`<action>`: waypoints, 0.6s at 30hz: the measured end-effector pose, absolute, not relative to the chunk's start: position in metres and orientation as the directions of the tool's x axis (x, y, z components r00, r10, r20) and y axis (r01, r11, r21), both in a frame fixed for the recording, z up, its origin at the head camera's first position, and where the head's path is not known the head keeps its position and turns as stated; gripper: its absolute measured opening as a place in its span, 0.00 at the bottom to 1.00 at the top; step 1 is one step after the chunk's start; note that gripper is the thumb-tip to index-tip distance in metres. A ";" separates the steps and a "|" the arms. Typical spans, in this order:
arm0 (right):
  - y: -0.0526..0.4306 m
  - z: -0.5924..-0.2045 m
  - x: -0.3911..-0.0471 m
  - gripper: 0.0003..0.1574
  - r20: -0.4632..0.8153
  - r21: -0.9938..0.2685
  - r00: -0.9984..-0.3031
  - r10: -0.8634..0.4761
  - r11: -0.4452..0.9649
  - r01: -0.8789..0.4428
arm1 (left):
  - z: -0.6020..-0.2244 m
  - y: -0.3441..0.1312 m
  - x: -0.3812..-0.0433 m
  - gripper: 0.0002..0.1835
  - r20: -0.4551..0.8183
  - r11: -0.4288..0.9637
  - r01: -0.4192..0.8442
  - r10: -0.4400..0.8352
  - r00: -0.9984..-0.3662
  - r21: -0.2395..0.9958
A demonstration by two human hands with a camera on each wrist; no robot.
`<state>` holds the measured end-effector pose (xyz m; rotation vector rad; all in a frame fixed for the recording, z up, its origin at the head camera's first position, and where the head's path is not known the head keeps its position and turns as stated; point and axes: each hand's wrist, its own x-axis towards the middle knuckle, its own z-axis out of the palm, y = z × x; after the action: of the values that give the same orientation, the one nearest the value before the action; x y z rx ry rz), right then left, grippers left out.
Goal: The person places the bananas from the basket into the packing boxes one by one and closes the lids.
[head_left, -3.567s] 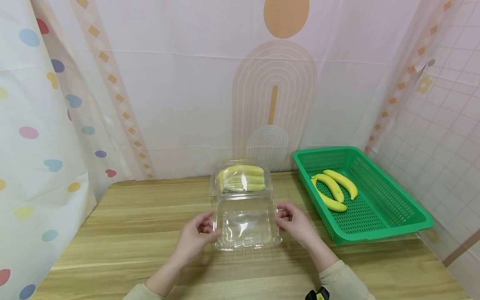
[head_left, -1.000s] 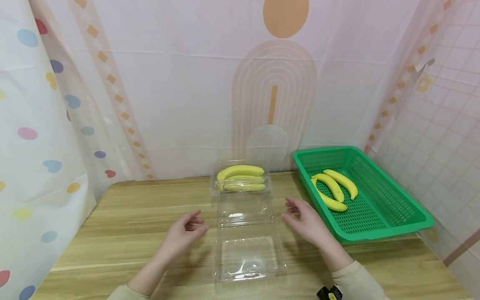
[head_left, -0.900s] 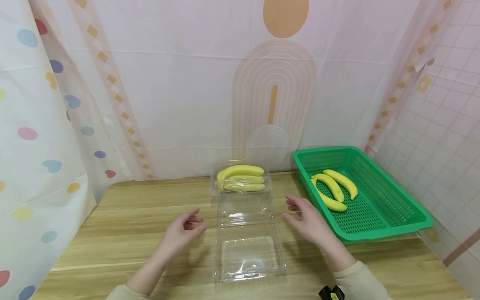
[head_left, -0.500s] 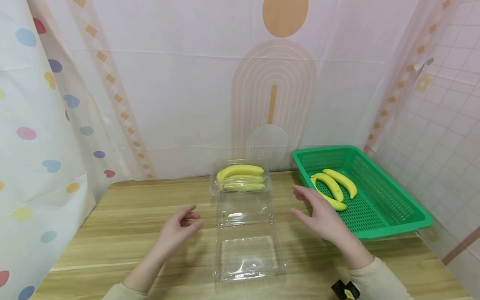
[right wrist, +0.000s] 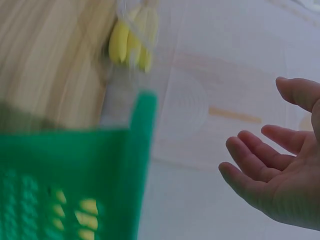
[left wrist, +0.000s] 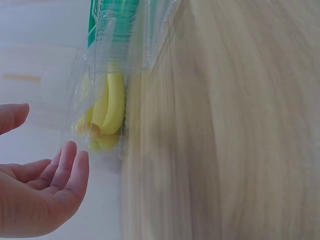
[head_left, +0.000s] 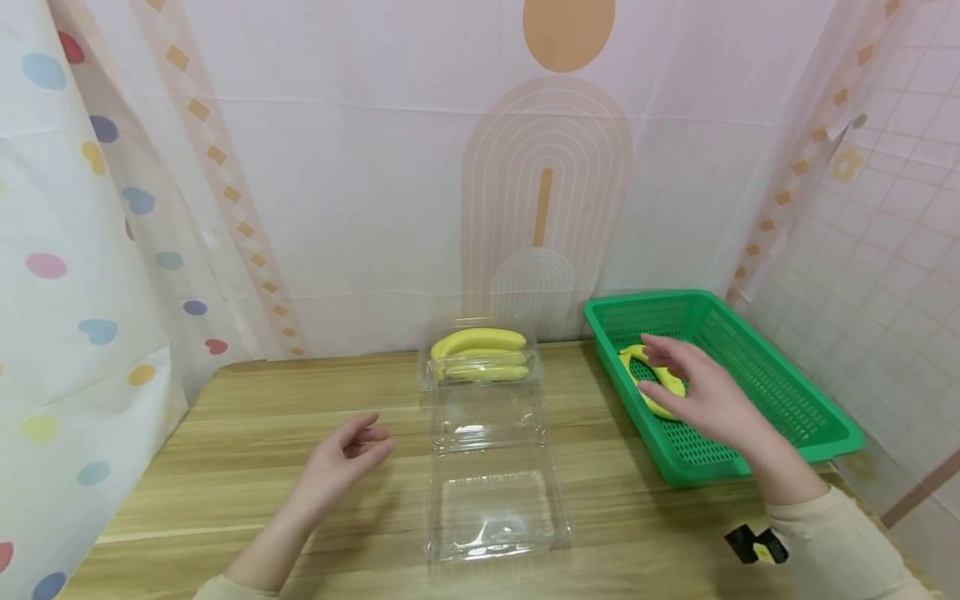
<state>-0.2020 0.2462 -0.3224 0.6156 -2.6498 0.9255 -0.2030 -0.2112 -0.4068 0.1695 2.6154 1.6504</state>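
My right hand [head_left: 705,393] hovers above the green basket [head_left: 780,458], fingers loosely bent and holding nothing. Below it lie yellow bananas [head_left: 660,407], partly covered by the hand in the head view. To the left of the clear clamshell box [head_left: 495,512], my left hand [head_left: 339,462] hangs over the table with relaxed fingers and nothing in them. That clamshell lies unfolded, lid and base both spread flat. Behind it another clear clamshell [head_left: 534,367] contains several bananas [head_left: 480,342]; in the left wrist view these bananas [left wrist: 112,102] show beyond the fingers.
The wooden table [head_left: 262,450] spans the foreground, its back edge against a patterned curtain [head_left: 375,208]. A polka-dot curtain [head_left: 90,292] hangs at the left, a grid-patterned one [head_left: 892,250] at the right. A black wrist strap piece [head_left: 756,546] shows near the right sleeve.
The front clamshell, earlier held by both hands, now lies spread out, released. My right hand has moved right, over the basket; my left hand has drifted slightly left.
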 end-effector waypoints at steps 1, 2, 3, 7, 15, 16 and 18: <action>0.251 -0.319 -0.203 0.36 0.370 -0.525 -0.879 -0.300 0.713 -0.464 | -0.407 -0.212 -0.203 0.35 0.019 0.420 0.067 0.118 -0.993 0.905; 0.254 -0.316 -0.205 0.36 0.359 -0.526 -0.885 -0.297 0.719 -0.455 | -0.408 -0.213 -0.202 0.35 0.015 0.412 0.063 0.119 -0.993 0.909; 0.258 -0.314 -0.206 0.36 0.352 -0.529 -0.889 -0.291 0.722 -0.446 | -0.409 -0.214 -0.202 0.35 0.011 0.399 0.058 0.120 -0.993 0.915; 0.272 -0.307 -0.214 0.38 0.321 -0.540 -0.906 -0.274 0.733 -0.413 | -0.411 -0.216 -0.200 0.35 -0.004 0.357 0.040 0.120 -0.993 0.933; 0.288 -0.304 -0.224 0.39 0.266 -0.557 -0.930 -0.255 0.747 -0.364 | -0.416 -0.213 -0.196 0.34 -0.074 0.258 -0.032 0.155 -0.985 0.966; 0.289 -0.303 -0.226 0.40 0.261 -0.559 -0.931 -0.254 0.747 -0.360 | -0.416 -0.212 -0.196 0.34 -0.080 0.239 -0.040 0.162 -0.984 0.970; 0.292 -0.303 -0.229 0.40 0.259 -0.565 -0.933 -0.251 0.744 -0.357 | -0.418 -0.210 -0.195 0.34 -0.097 0.200 -0.061 0.176 -0.980 0.978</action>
<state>-0.2285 0.2921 -0.3032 0.4877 -2.7761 0.9507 -0.1948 -0.2105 -0.4181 0.1104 2.2814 1.8725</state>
